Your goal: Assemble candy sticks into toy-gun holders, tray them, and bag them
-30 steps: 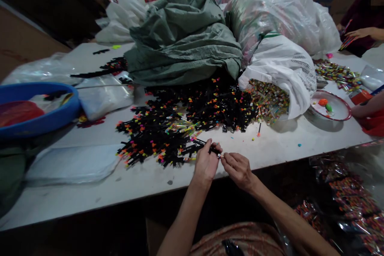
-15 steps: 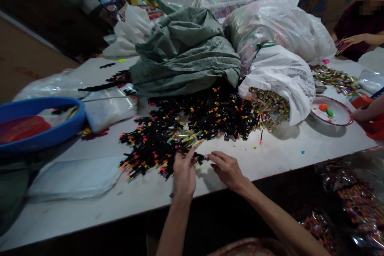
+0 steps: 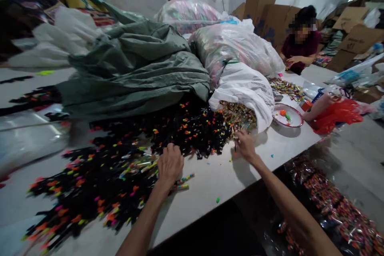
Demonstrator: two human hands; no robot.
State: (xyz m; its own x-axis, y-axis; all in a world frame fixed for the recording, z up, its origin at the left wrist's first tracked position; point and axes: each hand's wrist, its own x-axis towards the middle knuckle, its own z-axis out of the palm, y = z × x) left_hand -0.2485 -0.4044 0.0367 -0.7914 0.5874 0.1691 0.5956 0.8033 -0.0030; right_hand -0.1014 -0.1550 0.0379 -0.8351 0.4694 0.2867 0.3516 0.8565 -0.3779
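My left hand (image 3: 171,164), back upward, is over the near edge of a pile of black strips with orange, pink and yellow ends (image 3: 108,172). Its fingers are curled, and their tips are hidden from me. Several thin multicoloured sticks (image 3: 186,182) poke out on the table beside its wrist. My right hand (image 3: 246,144) reaches to the mouth of a white sack (image 3: 244,88), its fingers drawn together at the small coloured pieces (image 3: 238,116) spilling out there. What those fingers grip, if anything, is too small to tell.
Behind the pile lies a grey-green cloth (image 3: 141,72), with large clear plastic bags (image 3: 237,46) beyond. A red-rimmed bowl (image 3: 295,124) stands right of the sack. A co-worker (image 3: 300,48) sits at the far right. Packed bags (image 3: 333,196) lie below the table edge.
My hands, earlier close together over a black strip, have parted. The right has moved to the sack's mouth; the left has turned over onto the pile. The view has swung right.
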